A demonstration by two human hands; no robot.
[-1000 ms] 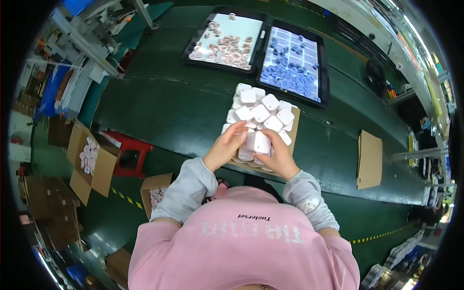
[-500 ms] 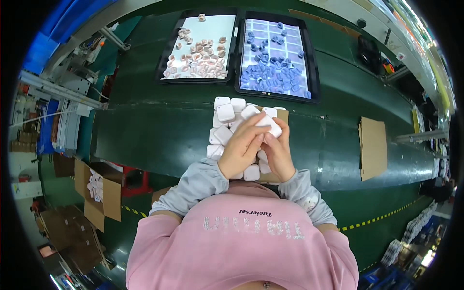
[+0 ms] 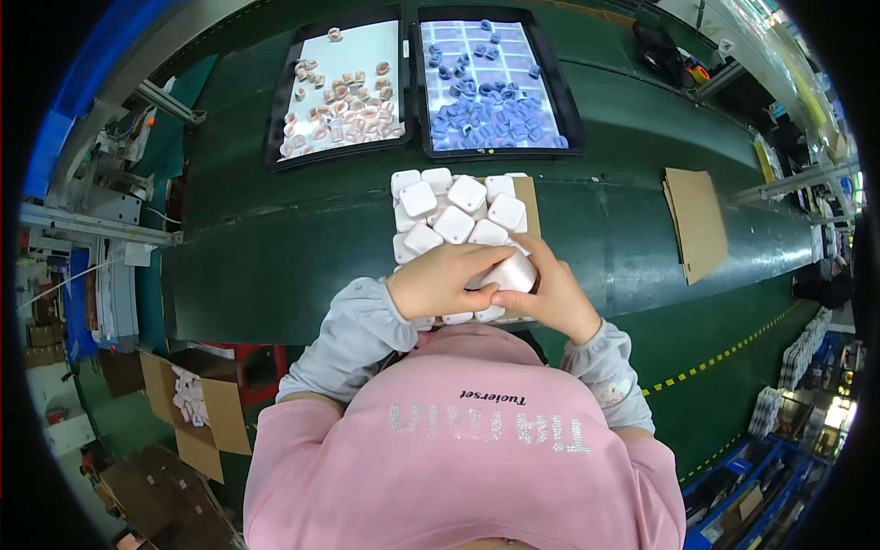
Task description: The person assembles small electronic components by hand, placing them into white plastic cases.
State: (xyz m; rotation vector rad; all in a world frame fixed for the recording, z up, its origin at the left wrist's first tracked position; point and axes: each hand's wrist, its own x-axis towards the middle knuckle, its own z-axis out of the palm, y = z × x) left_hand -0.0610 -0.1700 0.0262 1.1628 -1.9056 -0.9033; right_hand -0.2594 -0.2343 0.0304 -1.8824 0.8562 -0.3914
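So there's one white rounded case (image 3: 515,270) clamped between both hands — left hand (image 3: 435,281) gripping its left side, right hand (image 3: 561,293) its right — over the near part of some similar white cases (image 3: 454,225) on cardboard (image 3: 527,203).

White case (image 3: 513,273) partly hidden behind the left hand (image 3: 442,279)

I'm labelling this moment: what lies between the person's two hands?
A white block, held in the right hand with the left hand at its edge, as the head view shows.
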